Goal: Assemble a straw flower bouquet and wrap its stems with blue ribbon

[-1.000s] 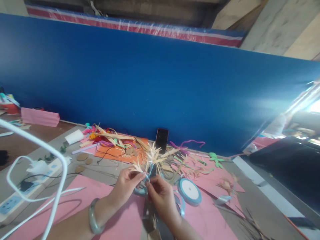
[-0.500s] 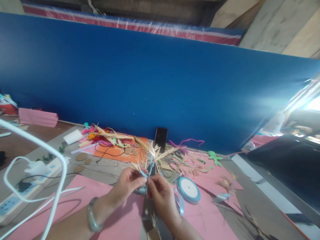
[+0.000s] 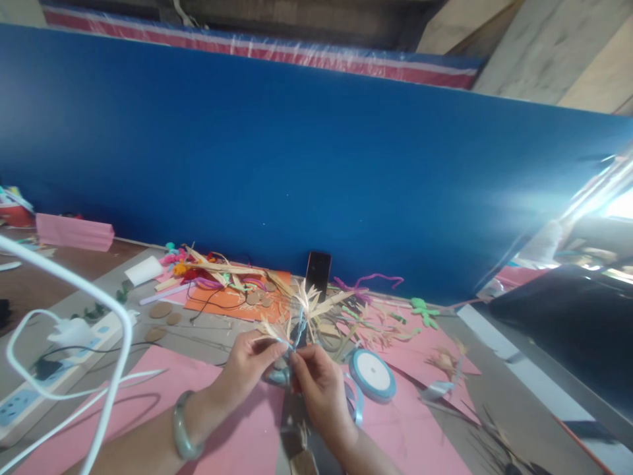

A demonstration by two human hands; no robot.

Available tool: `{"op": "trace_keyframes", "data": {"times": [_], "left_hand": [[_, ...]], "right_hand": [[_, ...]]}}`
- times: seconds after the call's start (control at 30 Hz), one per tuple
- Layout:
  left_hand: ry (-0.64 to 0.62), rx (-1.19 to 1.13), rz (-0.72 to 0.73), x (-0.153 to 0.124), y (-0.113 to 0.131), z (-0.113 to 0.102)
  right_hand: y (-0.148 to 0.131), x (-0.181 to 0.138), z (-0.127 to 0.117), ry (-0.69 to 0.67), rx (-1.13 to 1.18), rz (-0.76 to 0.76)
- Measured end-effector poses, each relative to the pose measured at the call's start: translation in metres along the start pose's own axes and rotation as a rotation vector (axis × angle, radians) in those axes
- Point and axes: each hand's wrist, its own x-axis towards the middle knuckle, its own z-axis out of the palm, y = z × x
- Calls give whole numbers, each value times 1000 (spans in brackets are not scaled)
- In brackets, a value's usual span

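My left hand (image 3: 250, 361) is closed, pinching a small flower of pale dried husk strips (image 3: 271, 331) close to its base. My right hand (image 3: 320, 386), also closed, pinches the light-blue ribbon wrapping just beside the left fingertips. Right behind the fingers rises a larger pale husk flower (image 3: 308, 302) with a blue-wrapped stem (image 3: 301, 326). Its lower end is hidden by the hands. A loose loop of blue ribbon (image 3: 357, 404) lies by my right wrist, with a ribbon spool (image 3: 373, 375) to the right of it.
A dark phone (image 3: 318, 270) leans against the blue partition (image 3: 277, 145). Husk scraps cover an orange sheet (image 3: 210, 303). Pink paper (image 3: 237, 422) lies under my forearms. A power strip (image 3: 30, 399) and white cable (image 3: 121, 356) occupy the left. A green pipe-cleaner figure (image 3: 424, 311) lies at back right.
My left fingers have shifted slightly, and more of the small husk flower shows above them. The right hand keeps nearly the same place.
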Motion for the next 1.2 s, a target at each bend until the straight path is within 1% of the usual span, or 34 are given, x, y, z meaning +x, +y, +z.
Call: {"op": "trace_keyframes", "data": {"times": [0.27,0.4,0.57,0.77,0.83,1.0,1.2], "left_hand": [[32,9,22,3,-14,-6],[-7,-17,-15,2,-11,-2],[34,-52,-40,1,-5,3],[29,-19,-18,3,-12,-1],[31,-25,-34,4,-14,-3],[37,-1,-87,3,-16,-3],[33,17,-91,3,-12,-1]], "right_hand": [[0,-2,2,20,-5,-4],[1,-1,2,19,-16,-5],[3,0,1,32,-28,2],[-1,1,3,-11,74,22],[-4,2,3,-23,94,21],[-5,2,3,-3,57,-24],[-3,1,3,28,-33,-86]]}}
